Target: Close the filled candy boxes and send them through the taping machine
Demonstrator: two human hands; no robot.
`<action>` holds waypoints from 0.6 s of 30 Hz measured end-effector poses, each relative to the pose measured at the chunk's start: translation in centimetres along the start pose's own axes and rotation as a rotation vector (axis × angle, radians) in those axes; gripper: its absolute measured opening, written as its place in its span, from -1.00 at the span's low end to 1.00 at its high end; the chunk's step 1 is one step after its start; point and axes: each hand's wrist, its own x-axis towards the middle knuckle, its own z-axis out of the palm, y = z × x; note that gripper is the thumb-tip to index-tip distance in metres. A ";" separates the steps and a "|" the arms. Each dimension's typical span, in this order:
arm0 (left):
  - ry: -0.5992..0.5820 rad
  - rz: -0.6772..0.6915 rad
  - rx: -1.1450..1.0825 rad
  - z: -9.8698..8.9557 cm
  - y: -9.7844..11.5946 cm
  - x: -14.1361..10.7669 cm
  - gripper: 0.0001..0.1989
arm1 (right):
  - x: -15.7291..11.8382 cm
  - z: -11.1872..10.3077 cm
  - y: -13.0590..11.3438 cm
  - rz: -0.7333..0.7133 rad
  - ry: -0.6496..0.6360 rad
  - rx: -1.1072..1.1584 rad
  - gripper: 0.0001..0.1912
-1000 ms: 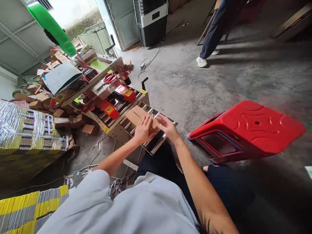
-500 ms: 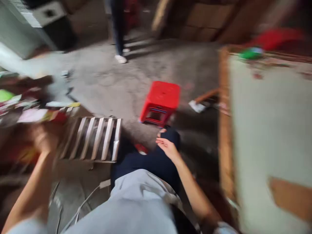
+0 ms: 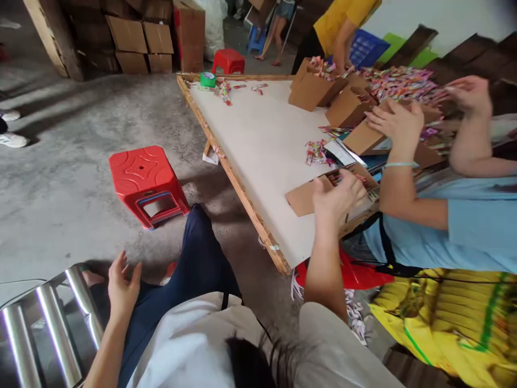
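My right hand [image 3: 339, 195] is at an open cardboard box [image 3: 299, 198] on the near corner of the white-topped table [image 3: 258, 145]. Its thumb stands apart from the curved fingers, which overlap the box's opening; whether they touch it is unclear. Small colourful packets show inside that box. My left hand [image 3: 123, 284] is low on the left, fingers apart and holding nothing, between my knee and a metal roller conveyor [image 3: 52, 318]. Just beyond, a co-worker's hand [image 3: 398, 126] rests on another cardboard box [image 3: 361, 137]; their other hand [image 3: 470, 97] is raised near a packet heap [image 3: 404, 83].
A red plastic stool [image 3: 141, 170] stands on the floor ahead of my knee. The table's wooden edge [image 3: 242, 199] runs diagonally beside me. Green tape [image 3: 208, 80] lies at its far corner. Yellow sacks [image 3: 456, 318] lie at right. Another person in a yellow shirt [image 3: 343, 21] stands across the table.
The view has swung right, bringing the table, boxes and co-worker into sight. My right hand has gone from beside my knee to the box; my left has left the cluttered area by the conveyor.
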 end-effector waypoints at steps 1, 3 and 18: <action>-0.052 -0.051 -0.026 0.8 0.4 0.4 -0.31 | 1.3 0.4 2.2 0.060 -0.047 -0.061 -0.42; -0.185 -0.137 -0.091 3.2 1.7 1.1 -0.34 | 2.6 1.2 5.4 0.106 -0.211 -0.122 -0.50; -1.411 -0.927 -1.069 21.1 21.8 -0.6 0.08 | -7.8 -11.9 -1.2 -0.634 -0.330 0.282 -0.60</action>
